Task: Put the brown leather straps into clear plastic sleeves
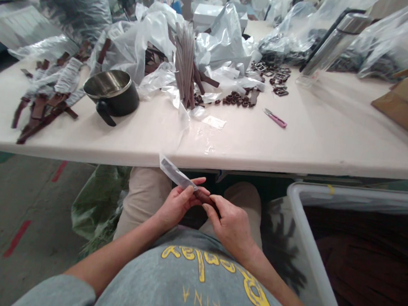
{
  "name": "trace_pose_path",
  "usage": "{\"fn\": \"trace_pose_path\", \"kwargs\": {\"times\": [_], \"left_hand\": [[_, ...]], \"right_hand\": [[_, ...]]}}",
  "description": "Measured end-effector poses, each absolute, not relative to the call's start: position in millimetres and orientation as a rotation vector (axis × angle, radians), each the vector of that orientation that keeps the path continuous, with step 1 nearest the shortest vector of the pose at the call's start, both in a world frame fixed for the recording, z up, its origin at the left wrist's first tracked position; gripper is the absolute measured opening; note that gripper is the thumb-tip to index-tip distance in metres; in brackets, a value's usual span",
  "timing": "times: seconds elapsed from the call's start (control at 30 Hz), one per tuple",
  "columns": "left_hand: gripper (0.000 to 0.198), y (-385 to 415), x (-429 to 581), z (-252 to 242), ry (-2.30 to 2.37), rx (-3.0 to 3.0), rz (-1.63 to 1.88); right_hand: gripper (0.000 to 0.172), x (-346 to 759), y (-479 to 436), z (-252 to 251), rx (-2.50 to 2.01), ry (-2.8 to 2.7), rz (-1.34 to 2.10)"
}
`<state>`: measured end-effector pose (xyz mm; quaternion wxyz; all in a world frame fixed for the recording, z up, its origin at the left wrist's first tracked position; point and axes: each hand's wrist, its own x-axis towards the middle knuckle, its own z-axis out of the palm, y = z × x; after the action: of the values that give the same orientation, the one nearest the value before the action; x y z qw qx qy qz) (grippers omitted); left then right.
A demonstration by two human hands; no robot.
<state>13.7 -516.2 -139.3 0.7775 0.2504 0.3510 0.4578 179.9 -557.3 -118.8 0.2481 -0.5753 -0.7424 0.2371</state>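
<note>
**Q:** State of the left hand point(179, 207)?

**A:** Partly closed. The fingers curl around a dark brown strap point(205, 198) where it meets a clear plastic sleeve point(175, 174).

**Q:** State of the right hand point(231, 228)?

**A:** Also partly closed. Thumb and fingers pinch the same strap, just beside the left hand. The strap's far end is hidden in this grip.

**Q:** Arm pose?

**A:** The bare left forearm point(115, 255) and right forearm point(270, 289) angle inward from the lower corners, bringing both hands together above the lap.

**Q:** Edges and working room?

**A:** The sleeve's tip points up and left, near the front edge of the white worktable point(317, 140). To the right, the rim of a translucent plastic tub point(312, 231) stands well apart from the right hand, leaving open room between them. The tub holds dark material, too dim to identify.

**Q:** Items on the table?

**A:** A metal saucepan point(112, 93) sits left of center, beside loose brown straps point(46, 99). Farther right lie brown rings point(238, 99) and pink-handled snips point(275, 118). A stainless steel bottle point(335, 45) lies at the back, among plastic bags point(222, 34).
</note>
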Motion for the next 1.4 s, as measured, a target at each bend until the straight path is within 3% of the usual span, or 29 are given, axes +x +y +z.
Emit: {"fn": "trace_pose_path", "kwargs": {"times": [0.4,0.67,0.9,1.07,1.4], "left_hand": [[0.04,-517.8,14.8,-129.0,0.882,0.578,0.967],[0.055,-518.5,5.6,-135.1,0.765,0.552,0.932],[0.04,-513.6,3.7,-148.9,0.868,0.515,0.994],[0.031,-517.1,6.9,-148.5,0.825,0.493,0.995],[0.032,-524.2,17.7,-148.8,0.906,0.458,1.02]], "right_hand": [[0.03,175.1,-555.2,-123.4,-1.725,-2.12,0.595],[0.033,180.0,-552.1,-124.4,-1.587,-1.846,1.072],[0.037,180.9,-552.2,-120.3,-1.355,-1.57,1.459],[0.037,175.3,-554.7,-123.2,-1.354,-1.542,1.448],[0.035,170.6,-554.7,-122.6,-1.349,-1.5,1.429]]}}
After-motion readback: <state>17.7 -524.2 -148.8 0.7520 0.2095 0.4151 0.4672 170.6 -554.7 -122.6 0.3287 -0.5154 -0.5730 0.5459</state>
